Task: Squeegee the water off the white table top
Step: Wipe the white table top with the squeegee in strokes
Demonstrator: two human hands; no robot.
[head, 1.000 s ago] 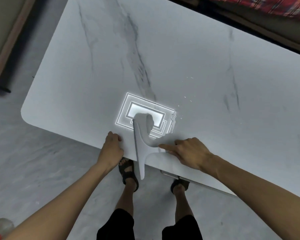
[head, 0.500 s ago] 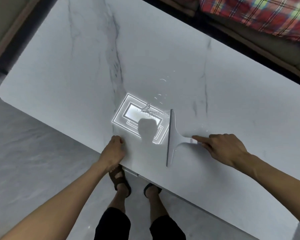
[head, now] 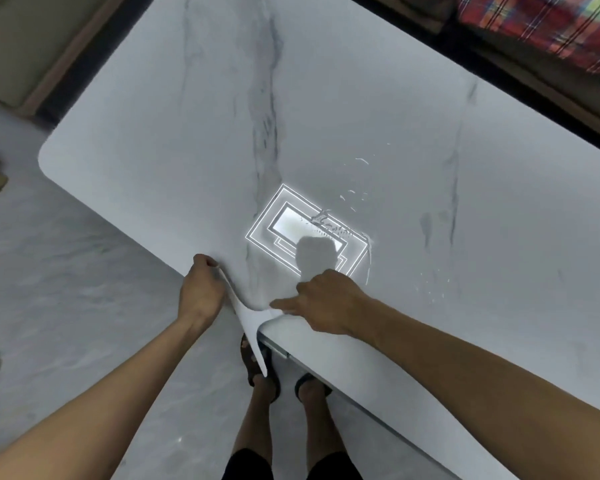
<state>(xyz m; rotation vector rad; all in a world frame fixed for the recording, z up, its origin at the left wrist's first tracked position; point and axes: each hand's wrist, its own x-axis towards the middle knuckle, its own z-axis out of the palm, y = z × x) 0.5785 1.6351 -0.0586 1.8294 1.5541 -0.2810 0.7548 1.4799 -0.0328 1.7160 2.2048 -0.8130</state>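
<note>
Right hand [head: 326, 303] grips the squeegee [head: 248, 322] at the desk [head: 153, 133] edge; left hand [head: 201, 292] curled there. Keep the blade flat, carry water off.

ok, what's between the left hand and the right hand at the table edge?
The white squeegee: its blade runs past the left hand and off the table edge; the right hand holds its handle. Head view.

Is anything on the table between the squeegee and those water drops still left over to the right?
Nothing visible. The squeegee sits at the near table edge, and bare top lies between it and the droplets.
</note>
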